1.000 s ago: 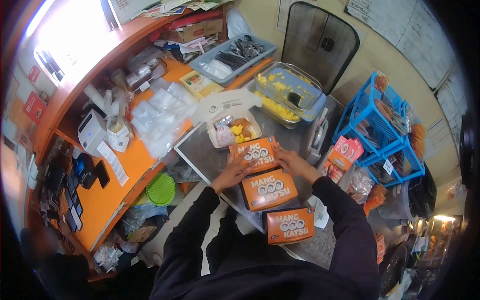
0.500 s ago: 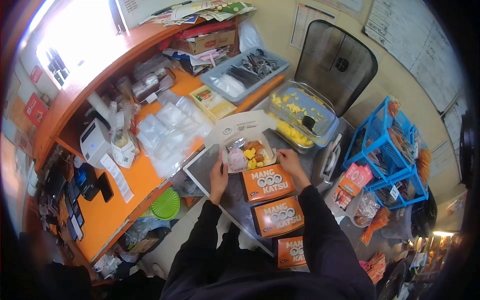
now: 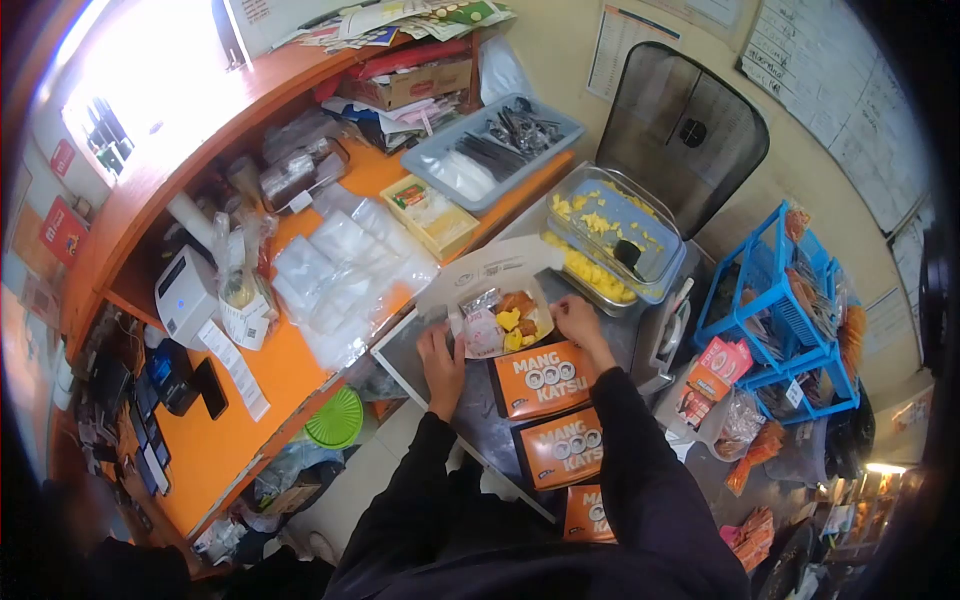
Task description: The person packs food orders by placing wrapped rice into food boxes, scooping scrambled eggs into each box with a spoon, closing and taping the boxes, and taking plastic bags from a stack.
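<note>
An open food box (image 3: 490, 349) stands on the dark metal table with its white lid raised. Inside are a wrapped white-and-pink packet (image 3: 483, 328), a foil packet, brown fried pieces and yellow scrambled bits (image 3: 512, 321). At the box's left side is my left hand (image 3: 441, 365), its fingers slightly apart. My right hand (image 3: 577, 322) touches the right edge of the box with its fingers pinched together. Nearest below the open box lies a closed orange box (image 3: 540, 380). Another orange box (image 3: 563, 448) and a third one (image 3: 588, 513), partly hidden by my right sleeve, follow towards my body.
Glass containers of yellow food (image 3: 610, 245) stand behind the box. Plastic bags (image 3: 345, 265) and a cutlery tray (image 3: 490, 190) lie on the orange counter (image 3: 300, 385). Blue baskets (image 3: 765, 325) are at right. Another person's arm shows at lower left.
Both hands have left the nearest closed orange box and moved to the open box's sides. Over the last half second, my left hand's fingers have spread slightly. The camera view has shifted.
</note>
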Demonstrator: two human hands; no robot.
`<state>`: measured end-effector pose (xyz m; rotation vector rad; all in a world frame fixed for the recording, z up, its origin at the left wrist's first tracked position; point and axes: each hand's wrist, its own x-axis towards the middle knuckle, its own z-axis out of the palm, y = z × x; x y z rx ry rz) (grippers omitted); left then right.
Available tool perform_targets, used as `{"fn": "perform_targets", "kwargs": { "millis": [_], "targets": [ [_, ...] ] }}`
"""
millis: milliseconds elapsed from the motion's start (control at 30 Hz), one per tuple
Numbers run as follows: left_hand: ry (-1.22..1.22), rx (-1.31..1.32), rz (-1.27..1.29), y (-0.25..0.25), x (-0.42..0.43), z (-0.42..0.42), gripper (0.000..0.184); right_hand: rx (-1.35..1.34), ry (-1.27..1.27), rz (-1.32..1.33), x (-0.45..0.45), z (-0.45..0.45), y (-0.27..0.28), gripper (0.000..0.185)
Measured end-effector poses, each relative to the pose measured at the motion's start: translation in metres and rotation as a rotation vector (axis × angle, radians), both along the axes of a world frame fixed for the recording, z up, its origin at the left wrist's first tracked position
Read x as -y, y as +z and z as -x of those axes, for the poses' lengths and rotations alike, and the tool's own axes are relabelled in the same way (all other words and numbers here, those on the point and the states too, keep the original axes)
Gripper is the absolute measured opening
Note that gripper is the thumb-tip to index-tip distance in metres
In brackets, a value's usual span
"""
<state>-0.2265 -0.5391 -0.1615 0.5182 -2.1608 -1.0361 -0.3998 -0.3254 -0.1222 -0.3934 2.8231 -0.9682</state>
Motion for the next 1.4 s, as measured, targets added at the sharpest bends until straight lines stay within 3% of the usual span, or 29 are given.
{"fn": "perform_targets", "kwargs": {
  "millis": [67, 133, 200, 300, 333, 400, 467, 500, 567, 600, 700, 800, 900, 1000, 1100, 1300, 1400],
  "targets": [
    [0.171, -0.089, 0.172, 0.012, 0.002, 0.006, 0.041, -0.142, -0.138, 0.069, 0.008, -0.003, 0.026, 0.040],
    [0.205, -0.255, 0.184, 0.063, 0.017, 0.027, 0.040, -0.639, -0.037, 0.217, 0.023, 0.010, 0.051, 0.044],
    [0.122, -0.325, -0.086, 0.096, 0.037, 0.050, 0.040, -0.574, 0.097, 0.310, 0.045, 0.012, 0.101, 0.042],
    [-0.230, 0.077, -0.322, 0.091, 0.077, 0.067, 0.051, -0.304, 0.166, 0.035, 0.057, 0.037, 0.108, 0.050],
    [-0.254, 0.179, -0.047, 0.093, 0.070, 0.058, 0.059, 0.043, 0.244, -0.181, 0.056, 0.052, 0.108, 0.066],
    [-0.428, 0.438, -0.007, 0.068, 0.059, 0.045, 0.049, 0.012, 0.226, -0.309, 0.050, 0.030, 0.089, 0.061],
    [-0.281, 0.535, 0.020, 0.073, 0.010, 0.026, 0.042, -0.100, 0.181, -0.290, 0.043, -0.005, 0.047, 0.056],
    [-0.177, 0.418, 0.144, 0.051, -0.008, 0.023, 0.044, -0.194, 0.141, -0.207, 0.040, -0.016, 0.017, 0.054],
    [0.024, 0.174, 0.386, -0.011, -0.027, 0.030, 0.055, -0.057, 0.109, -0.076, 0.040, -0.025, 0.000, 0.056],
    [-0.058, 0.116, 0.278, -0.005, -0.028, 0.030, 0.062, 0.008, 0.095, -0.009, 0.042, -0.024, -0.004, 0.058],
    [-0.255, -0.167, -0.643, 0.015, -0.029, 0.035, 0.060, 0.049, 0.114, 0.029, 0.035, -0.011, -0.009, 0.065],
    [-0.233, -0.008, -0.295, 0.006, -0.004, 0.054, 0.055, 0.183, 0.173, 0.314, 0.031, 0.010, -0.021, 0.061],
    [-0.208, 0.052, -0.375, 0.010, 0.008, 0.061, 0.055, 0.184, 0.119, 0.311, 0.027, 0.009, -0.016, 0.068],
    [-0.163, 0.117, -0.299, 0.047, 0.016, 0.057, 0.053, 0.291, 0.044, 0.195, 0.024, -0.002, 0.029, 0.071],
    [-0.127, 0.384, -0.262, 0.091, 0.021, 0.057, 0.054, 0.206, -0.006, 0.084, 0.023, 0.002, 0.038, 0.074],
    [-0.337, 0.496, -0.264, 0.074, 0.035, 0.070, 0.058, 0.275, 0.133, -0.148, 0.023, 0.020, 0.040, 0.077],
    [-0.246, 0.609, -0.328, 0.043, 0.022, 0.070, 0.065, 0.024, 0.160, -0.253, 0.031, 0.005, 0.006, 0.068]
  ]
}}
